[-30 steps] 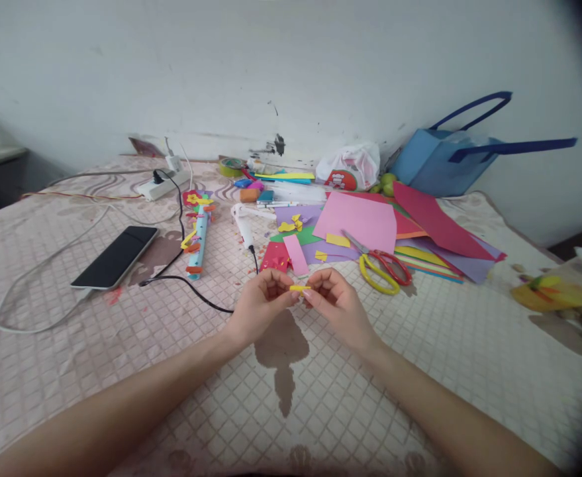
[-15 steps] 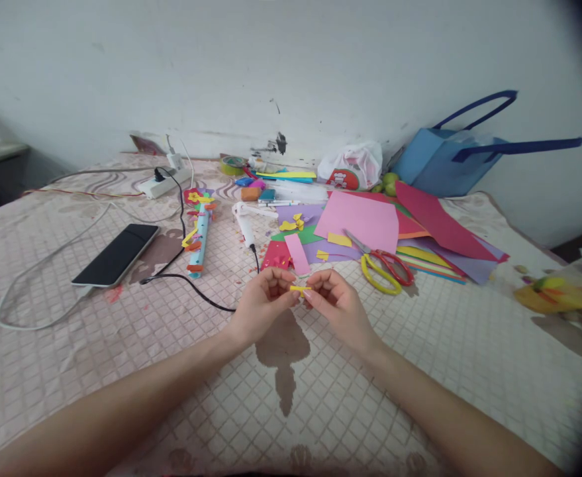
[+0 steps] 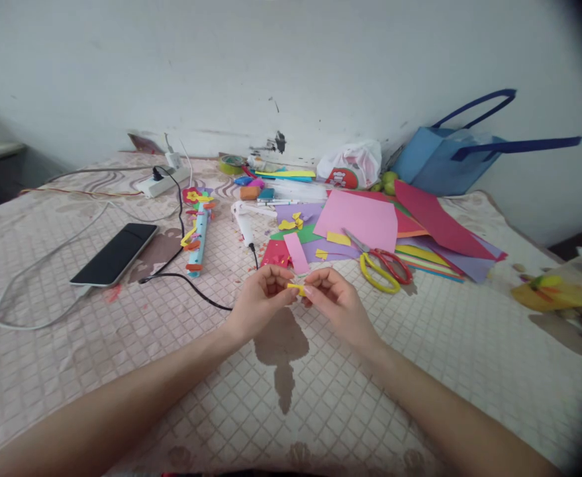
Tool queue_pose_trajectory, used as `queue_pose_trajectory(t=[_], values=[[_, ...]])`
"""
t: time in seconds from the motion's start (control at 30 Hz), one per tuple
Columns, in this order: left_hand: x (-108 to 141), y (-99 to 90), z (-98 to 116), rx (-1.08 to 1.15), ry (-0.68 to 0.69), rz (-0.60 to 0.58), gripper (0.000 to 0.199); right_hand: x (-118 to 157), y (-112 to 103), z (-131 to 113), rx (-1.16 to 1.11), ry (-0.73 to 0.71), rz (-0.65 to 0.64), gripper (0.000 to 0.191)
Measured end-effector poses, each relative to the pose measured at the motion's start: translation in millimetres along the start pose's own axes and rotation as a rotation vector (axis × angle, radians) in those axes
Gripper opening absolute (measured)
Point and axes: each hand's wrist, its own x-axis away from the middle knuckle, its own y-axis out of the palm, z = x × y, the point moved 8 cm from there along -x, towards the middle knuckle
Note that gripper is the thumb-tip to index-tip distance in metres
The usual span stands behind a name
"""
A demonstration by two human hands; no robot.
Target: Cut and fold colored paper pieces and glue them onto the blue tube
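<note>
Between both hands is a small yellow paper piece (image 3: 296,289), pinched at its two ends above the patterned tablecloth. My left hand (image 3: 261,296) closes thumb and fingers on its left end. My right hand (image 3: 336,298) grips the right end the same way, the fingertips of the two hands nearly meeting. Just beyond the hands lie a red paper piece (image 3: 275,253) with small scraps on it and a pink paper strip (image 3: 296,254). Scissors (image 3: 381,270) with yellow and red handles rest to the right of my right hand.
A white glue gun (image 3: 244,226) with a black cord lies beyond my left hand. Left of it are a decorated light-blue strip (image 3: 199,238) and a phone (image 3: 116,254) on a cable. Coloured sheets (image 3: 360,218), a blue bag (image 3: 434,161) and a power strip (image 3: 164,182) sit farther back.
The yellow paper piece has turned slightly between the fingers, showing a broader face now. Both hands stay nearly in place, and the whole view has shifted a little.
</note>
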Motion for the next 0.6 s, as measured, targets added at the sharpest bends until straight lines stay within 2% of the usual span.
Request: queue_pose_trajectory(t=[0.2, 0.4, 0.6], values=[[-0.4, 0.1, 2.2, -0.004, -0.003, -0.004, 0.028, -2.7, -0.1, 0.3, -0.044, 0.050, -0.088, 0.023], [-1.4, 2.3, -0.6, -0.012, -0.004, -0.041, 0.027, -3.3, 4.5, -1.8, 0.060, 0.057, -0.167, 0.015], [-1.2, 1.8, -2.0, -0.025, 0.004, -0.040, 0.027, -2.9, 4.4, 4.9, 0.105, 0.068, -0.170, 0.015]])
